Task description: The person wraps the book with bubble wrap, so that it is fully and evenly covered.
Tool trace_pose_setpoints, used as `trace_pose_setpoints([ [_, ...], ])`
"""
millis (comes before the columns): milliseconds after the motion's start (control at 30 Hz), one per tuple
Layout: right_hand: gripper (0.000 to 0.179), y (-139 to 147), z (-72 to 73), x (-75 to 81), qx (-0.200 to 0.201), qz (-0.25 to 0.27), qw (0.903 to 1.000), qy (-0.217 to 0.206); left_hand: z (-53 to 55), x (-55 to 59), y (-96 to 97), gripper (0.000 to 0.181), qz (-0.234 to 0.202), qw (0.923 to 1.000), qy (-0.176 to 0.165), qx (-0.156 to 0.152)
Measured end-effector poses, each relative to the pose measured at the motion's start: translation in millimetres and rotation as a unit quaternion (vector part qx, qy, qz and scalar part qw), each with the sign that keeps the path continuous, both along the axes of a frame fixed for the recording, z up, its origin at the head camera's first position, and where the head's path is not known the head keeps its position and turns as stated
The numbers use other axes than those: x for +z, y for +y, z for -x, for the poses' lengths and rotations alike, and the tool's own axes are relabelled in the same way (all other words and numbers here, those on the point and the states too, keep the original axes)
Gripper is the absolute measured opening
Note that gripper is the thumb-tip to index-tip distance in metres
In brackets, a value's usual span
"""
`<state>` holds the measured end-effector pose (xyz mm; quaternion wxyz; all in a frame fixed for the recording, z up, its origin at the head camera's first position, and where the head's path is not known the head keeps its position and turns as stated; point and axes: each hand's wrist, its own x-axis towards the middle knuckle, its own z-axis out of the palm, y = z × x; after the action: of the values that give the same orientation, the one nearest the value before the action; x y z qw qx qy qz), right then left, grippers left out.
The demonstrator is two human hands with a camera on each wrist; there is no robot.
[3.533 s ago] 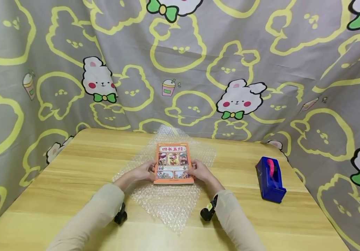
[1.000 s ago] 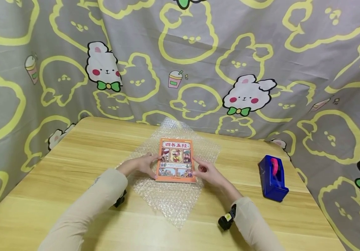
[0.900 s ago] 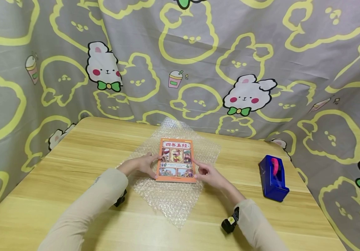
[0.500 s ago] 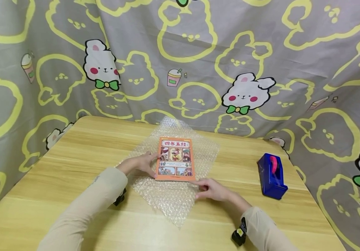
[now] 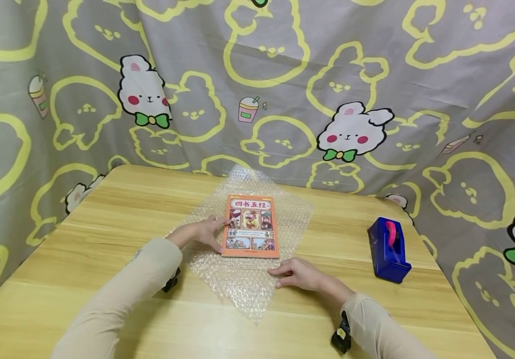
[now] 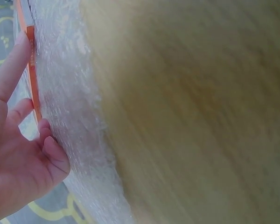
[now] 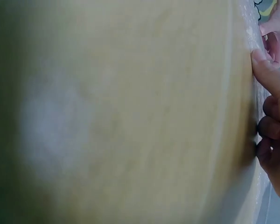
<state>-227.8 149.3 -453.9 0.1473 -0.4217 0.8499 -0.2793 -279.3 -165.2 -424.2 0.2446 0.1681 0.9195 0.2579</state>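
An orange comic-style book (image 5: 251,227) lies face up on a sheet of clear bubble wrap (image 5: 239,289), whose corners point towards and away from me. My left hand (image 5: 203,234) rests against the book's left edge, its thumb by the lower left corner and its fingers spread further up. In the left wrist view, fingertips of that hand (image 6: 23,154) touch the orange edge of the book (image 6: 33,79). My right hand (image 5: 299,274) is below the book's lower right corner, its fingertips at the right edge of the wrap. The right wrist view shows one digit straight and the other fingers bent.
A blue tape dispenser (image 5: 389,249) with a pink roll core stands towards the right side of the wooden table (image 5: 149,199). A grey patterned curtain (image 5: 279,99) hangs behind the table and along both sides.
My right hand has left the book's right edge and moved down towards me to the edge of the bubble wrap. My left hand stays at the book.
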Motion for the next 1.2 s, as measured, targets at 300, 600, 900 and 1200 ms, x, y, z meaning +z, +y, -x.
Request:
trace_pose_setpoints([
  [300,0.030,-3.2,5.0,1.0,0.018,0.030,0.9994,-0.004,-0.7,3.0,0.0,0.091,-0.005,1.0000,0.001,0.004],
  [600,0.028,-4.0,6.2,4.1,0.020,0.030,0.9988,-0.032,-2.3,1.8,-0.1,0.089,-0.006,0.9999,0.000,0.010],
  [900,0.020,-6.3,9.3,8.7,-0.035,0.059,0.9944,-0.081,-3.1,1.3,0.0,0.091,-0.009,0.9999,-0.006,-0.002],
  [1200,0.019,-9.4,21.2,13.5,-0.119,0.128,0.9745,-0.141,-3.1,0.0,-2.5,0.091,-0.015,0.9998,-0.015,-0.005],
])
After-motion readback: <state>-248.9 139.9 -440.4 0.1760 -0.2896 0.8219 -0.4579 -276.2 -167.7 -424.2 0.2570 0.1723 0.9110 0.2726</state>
